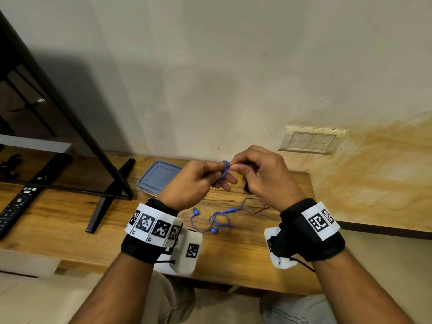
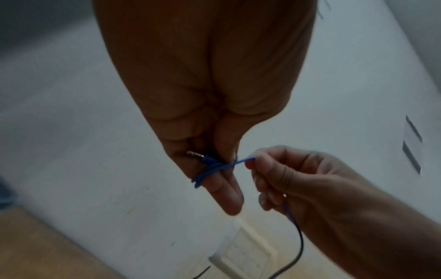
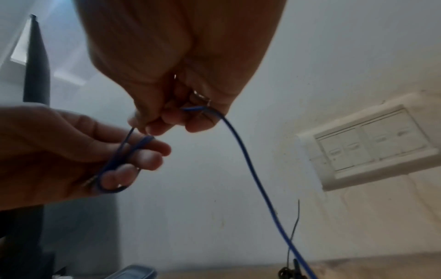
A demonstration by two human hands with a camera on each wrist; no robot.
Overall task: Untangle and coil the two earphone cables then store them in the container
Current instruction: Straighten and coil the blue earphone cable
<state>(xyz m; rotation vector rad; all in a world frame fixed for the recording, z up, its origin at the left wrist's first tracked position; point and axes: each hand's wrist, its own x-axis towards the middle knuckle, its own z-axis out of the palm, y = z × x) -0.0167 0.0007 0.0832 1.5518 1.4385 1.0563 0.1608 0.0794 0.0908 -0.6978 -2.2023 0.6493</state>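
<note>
A television (image 1: 53, 127) and a remote (image 1: 14, 206) take up the left of the wooden table (image 1: 70, 230); right of the screen's foot the lidded container (image 1: 159, 176) lies against the wall, its lid still on; the left hand (image 1: 196, 181) is raised above the table, two fingers (image 2: 224, 188) straight and pressed together, with the blue earphone cable (image 1: 219, 218) wound round them and its plug (image 2: 195, 155) tucked at their base; the right hand (image 1: 261, 176) pinches the free run between thumb and fingertips just beside the coil; the slack and earbuds lie below on the table; a thin black cable (image 3: 294, 226) lies further right. The cable looks light, limp and springy, so I judge it best held near the coil under light tension; the table's right edge is close; the middle offers room.
</note>
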